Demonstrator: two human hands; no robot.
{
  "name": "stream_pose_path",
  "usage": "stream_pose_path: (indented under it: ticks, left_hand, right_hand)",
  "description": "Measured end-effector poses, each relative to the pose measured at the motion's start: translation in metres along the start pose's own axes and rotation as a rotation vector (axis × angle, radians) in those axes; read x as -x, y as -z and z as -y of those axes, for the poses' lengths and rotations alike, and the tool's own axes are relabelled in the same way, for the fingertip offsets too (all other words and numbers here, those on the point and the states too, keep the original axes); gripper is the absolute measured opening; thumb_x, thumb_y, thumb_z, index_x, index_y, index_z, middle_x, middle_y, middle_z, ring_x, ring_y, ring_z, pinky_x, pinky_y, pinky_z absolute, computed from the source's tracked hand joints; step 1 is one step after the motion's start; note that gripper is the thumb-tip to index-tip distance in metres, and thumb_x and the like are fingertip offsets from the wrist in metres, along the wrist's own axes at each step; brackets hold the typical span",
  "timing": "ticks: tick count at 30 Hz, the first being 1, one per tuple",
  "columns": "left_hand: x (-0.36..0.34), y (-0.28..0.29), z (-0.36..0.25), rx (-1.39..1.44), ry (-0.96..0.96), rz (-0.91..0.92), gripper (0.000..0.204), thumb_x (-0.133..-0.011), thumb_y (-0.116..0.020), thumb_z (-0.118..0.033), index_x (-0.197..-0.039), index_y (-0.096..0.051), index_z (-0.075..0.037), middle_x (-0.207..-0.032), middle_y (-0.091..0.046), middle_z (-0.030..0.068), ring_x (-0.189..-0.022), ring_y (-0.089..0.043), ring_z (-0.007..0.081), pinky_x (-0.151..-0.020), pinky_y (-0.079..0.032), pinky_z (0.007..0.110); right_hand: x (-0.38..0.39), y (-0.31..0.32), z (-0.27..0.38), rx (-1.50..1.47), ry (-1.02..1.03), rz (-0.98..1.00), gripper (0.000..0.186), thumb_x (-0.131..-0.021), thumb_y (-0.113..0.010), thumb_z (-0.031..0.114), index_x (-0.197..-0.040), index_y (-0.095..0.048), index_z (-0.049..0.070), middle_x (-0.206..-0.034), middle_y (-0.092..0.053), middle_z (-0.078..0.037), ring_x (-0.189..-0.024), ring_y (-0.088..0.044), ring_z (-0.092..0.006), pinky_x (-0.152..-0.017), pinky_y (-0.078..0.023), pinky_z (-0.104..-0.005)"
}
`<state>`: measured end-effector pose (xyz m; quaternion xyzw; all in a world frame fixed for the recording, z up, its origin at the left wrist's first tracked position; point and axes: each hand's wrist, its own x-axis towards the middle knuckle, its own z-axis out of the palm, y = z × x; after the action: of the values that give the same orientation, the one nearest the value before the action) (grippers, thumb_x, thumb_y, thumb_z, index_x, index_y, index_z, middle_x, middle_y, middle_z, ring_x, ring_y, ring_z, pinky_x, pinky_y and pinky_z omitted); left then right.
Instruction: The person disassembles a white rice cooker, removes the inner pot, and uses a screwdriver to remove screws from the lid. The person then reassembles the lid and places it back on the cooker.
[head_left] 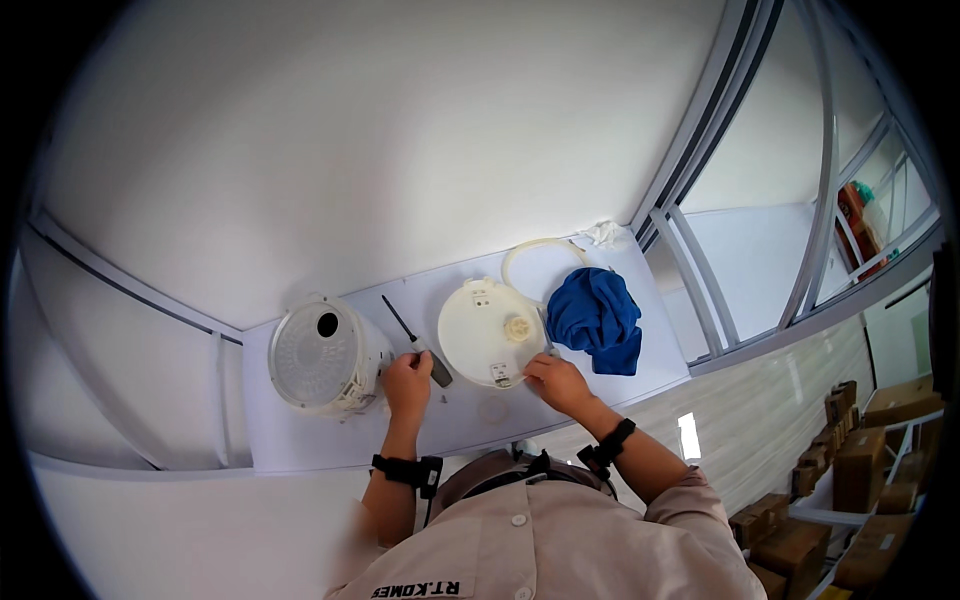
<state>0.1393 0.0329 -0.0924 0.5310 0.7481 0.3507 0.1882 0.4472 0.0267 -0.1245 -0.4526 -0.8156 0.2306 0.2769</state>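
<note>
A beige cloth shirt had pale round buttons, dark block lettering and a right sleeve. Black wrist straps with small black boxes circled both wrists; left hand and right hand were bare.

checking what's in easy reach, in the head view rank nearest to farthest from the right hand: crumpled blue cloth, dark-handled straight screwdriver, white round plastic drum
1. Crumpled blue cloth: ahead and slightly right of the right hand.
2. Dark-handled straight screwdriver: to the hand's left.
3. White round plastic drum: farther left, beyond the screwdriver.
</note>
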Motion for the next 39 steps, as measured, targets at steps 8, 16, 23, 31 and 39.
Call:
stream_pose_path:
  ticks: [8, 16, 23, 31, 39]
  left_hand:
    - [0.033, 0.041, -0.059, 0.069, -0.185, 0.155, 0.028, -0.085, -0.078, -0.026, -0.087, -0.076, 0.002, -0.082, -0.074, 0.0175, -0.070, -0.069, 0.0312, -0.067, -0.054, 0.041]
    - [0.038, 0.013, -0.050, 0.151, -0.060, 0.367, 0.032, -0.090, -0.067, -0.026, -0.084, -0.070, 0.005, -0.075, -0.069, 0.0209, -0.067, -0.067, 0.0329, -0.065, -0.052, 0.042]
    - [0.039, 0.000, -0.034, 0.287, -0.006, 0.371, 0.037, -0.099, -0.059, -0.029, -0.095, -0.067, 0.006, -0.085, -0.072, 0.0202, -0.075, -0.068, 0.0290, -0.072, -0.052, 0.041]
    - [0.042, 0.011, -0.034, 0.666, 0.151, 0.566, 0.027, -0.106, -0.052, -0.021, -0.118, -0.058, 0.003, -0.094, -0.072, 0.0124, -0.084, -0.068, 0.0180, -0.075, -0.055, 0.033]
    - [0.044, 0.029, -0.038, 0.768, 0.306, 0.687, 0.020, -0.104, -0.057, -0.019, -0.116, -0.054, -0.003, -0.084, -0.064, 0.0062, -0.076, -0.065, 0.0158, -0.072, -0.056, 0.034]
  right_hand:
    - [-0.006, -0.007, 0.010, 0.071, 0.035, -0.013, 0.009, -0.086, -0.072, 0.009, -0.095, -0.072, 0.008, -0.099, -0.068, -0.009, -0.089, -0.069, -0.0343, -0.078, -0.056, -0.0453]
    - [-0.009, 0.005, 0.026, 0.148, 0.135, -0.081, 0.015, -0.085, -0.072, 0.012, -0.101, -0.070, 0.010, -0.100, -0.066, -0.007, -0.086, -0.068, -0.0319, -0.074, -0.055, -0.0457]
    - [0.003, 0.018, 0.047, 0.178, 0.306, 0.015, 0.020, -0.084, -0.075, 0.017, -0.103, -0.069, 0.015, -0.097, -0.062, -0.004, -0.082, -0.069, -0.0261, -0.066, -0.054, -0.0421]
    - [0.018, -0.022, 0.035, 0.236, 0.370, 0.283, 0.017, -0.084, -0.072, 0.020, -0.101, -0.069, 0.019, -0.090, -0.057, -0.003, -0.078, -0.069, -0.0236, -0.065, -0.054, -0.0415]
    - [0.016, -0.029, 0.034, 0.217, 0.392, 0.372, 0.011, -0.086, -0.067, 0.017, -0.097, -0.069, 0.016, -0.095, -0.060, -0.006, -0.080, -0.069, -0.0274, -0.067, -0.054, -0.0428]
